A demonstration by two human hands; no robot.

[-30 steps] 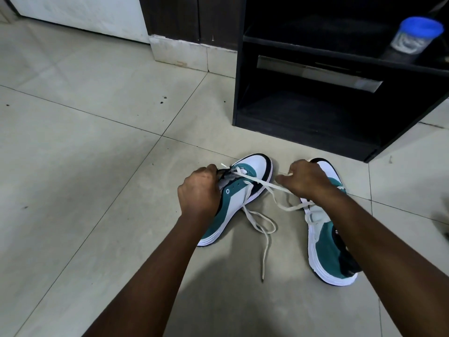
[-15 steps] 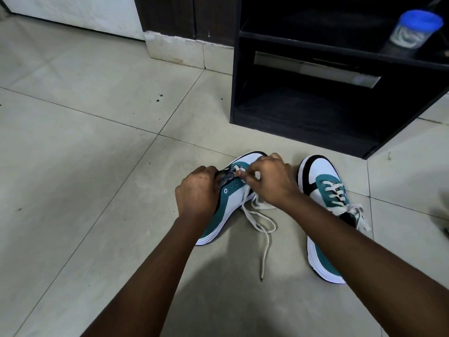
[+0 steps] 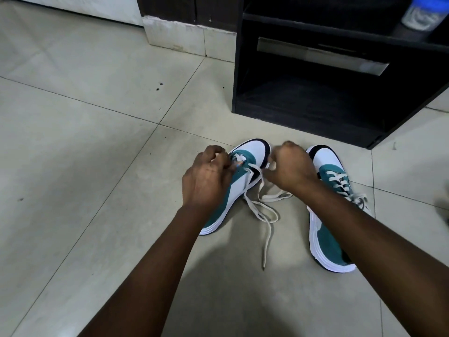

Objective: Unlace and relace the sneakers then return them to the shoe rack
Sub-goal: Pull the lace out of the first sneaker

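Two white, teal and black sneakers lie on the tiled floor. The left sneaker (image 3: 250, 156) has its white lace (image 3: 261, 210) mostly out, trailing in loops toward me. My left hand (image 3: 209, 176) grips the left sneaker at its eyelet area, fingers curled over the tongue. My right hand (image 3: 289, 166) pinches a strand of the lace just right of that shoe's toe. The right sneaker (image 3: 330, 215) lies laced and partly under my right forearm. The dark shoe rack (image 3: 315, 98) stands just behind the shoes.
A plastic jar with a blue lid (image 3: 422, 13) sits on the rack's upper shelf at the top right. A dark cabinet and white skirting (image 3: 189, 37) stand to the rack's left. Bare floor tiles (image 3: 85, 154) spread to the left.
My right hand went from pulling lace out to the right, back to the left sneaker's eyelets, and now draws a strand out right again. My left hand stayed on the shoe.
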